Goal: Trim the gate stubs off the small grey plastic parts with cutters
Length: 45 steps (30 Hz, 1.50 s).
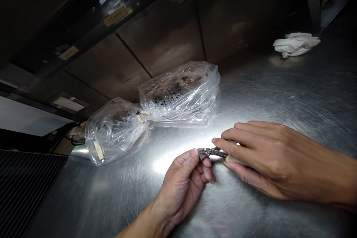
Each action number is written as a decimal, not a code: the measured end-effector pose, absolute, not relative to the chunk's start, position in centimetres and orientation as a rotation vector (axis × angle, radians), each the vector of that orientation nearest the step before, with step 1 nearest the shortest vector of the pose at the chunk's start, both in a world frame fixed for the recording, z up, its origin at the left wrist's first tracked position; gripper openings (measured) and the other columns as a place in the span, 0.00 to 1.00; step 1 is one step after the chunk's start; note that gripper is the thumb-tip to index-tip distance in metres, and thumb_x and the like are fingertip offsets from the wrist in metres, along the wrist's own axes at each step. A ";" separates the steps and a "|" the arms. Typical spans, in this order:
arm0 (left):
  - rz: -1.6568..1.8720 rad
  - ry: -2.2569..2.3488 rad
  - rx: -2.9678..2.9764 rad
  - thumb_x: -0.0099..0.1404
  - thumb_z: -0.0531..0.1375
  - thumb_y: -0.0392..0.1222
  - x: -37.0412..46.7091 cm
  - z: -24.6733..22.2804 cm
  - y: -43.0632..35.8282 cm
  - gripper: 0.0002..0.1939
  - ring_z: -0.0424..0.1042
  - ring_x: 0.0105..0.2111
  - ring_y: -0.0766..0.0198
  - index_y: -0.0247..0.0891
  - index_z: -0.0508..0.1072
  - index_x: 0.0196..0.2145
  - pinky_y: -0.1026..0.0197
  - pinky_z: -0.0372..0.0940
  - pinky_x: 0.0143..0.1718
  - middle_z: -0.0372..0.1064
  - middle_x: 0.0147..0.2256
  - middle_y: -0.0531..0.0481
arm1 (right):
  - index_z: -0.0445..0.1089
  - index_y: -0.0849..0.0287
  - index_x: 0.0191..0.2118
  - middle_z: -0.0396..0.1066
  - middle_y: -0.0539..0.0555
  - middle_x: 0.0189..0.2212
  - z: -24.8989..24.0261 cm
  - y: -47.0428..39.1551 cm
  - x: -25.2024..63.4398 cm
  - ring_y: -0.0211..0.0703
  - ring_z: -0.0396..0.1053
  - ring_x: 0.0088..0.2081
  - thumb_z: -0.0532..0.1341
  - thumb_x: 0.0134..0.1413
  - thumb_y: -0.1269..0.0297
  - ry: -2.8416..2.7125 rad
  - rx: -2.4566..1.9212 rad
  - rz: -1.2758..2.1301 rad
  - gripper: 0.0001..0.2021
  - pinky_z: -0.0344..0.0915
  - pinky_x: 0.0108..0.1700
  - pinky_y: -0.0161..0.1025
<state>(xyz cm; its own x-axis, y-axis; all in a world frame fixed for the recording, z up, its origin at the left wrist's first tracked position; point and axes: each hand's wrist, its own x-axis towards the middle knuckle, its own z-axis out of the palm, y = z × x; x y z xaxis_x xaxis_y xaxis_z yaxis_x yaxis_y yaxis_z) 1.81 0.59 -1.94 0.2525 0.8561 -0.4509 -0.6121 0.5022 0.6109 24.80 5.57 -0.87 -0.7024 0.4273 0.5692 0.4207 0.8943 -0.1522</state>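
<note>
Pale-handled pliers [216, 151] sit gripped in your right hand [264, 158], jaws at a small gray part [202, 154]. Your left hand [184, 182] pinches that part.

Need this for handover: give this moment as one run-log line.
left hand: pinching small grey part | right hand: holding pliers, jaws at part | beyond: two clear bags

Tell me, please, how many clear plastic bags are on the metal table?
2. The left bag lies at the left of the picture; the right bag, with small grey parts inside, is beside it. Others underneath could be hidden.
</note>
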 end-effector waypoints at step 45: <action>0.979 0.893 0.357 0.58 0.82 0.47 1.7 -1.8 0.7 0.19 0.73 0.24 0.70 0.31 0.82 0.31 0.66 0.69 0.33 0.76 0.27 0.50 | 0.74 0.61 0.45 0.75 0.55 0.38 -0.5 5.4 25.4 0.43 0.72 0.34 0.57 0.76 0.68 -2.507 -0.598 0.152 0.08 0.65 0.35 0.42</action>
<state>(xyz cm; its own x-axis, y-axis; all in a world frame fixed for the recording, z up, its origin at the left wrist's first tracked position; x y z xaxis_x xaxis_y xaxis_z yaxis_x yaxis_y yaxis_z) 1.71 0.65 -1.81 0.2515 0.8352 -0.4891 -0.5636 0.5372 0.6276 25.42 5.37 -0.50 -0.7483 0.4467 0.4904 0.3843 0.8945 -0.2285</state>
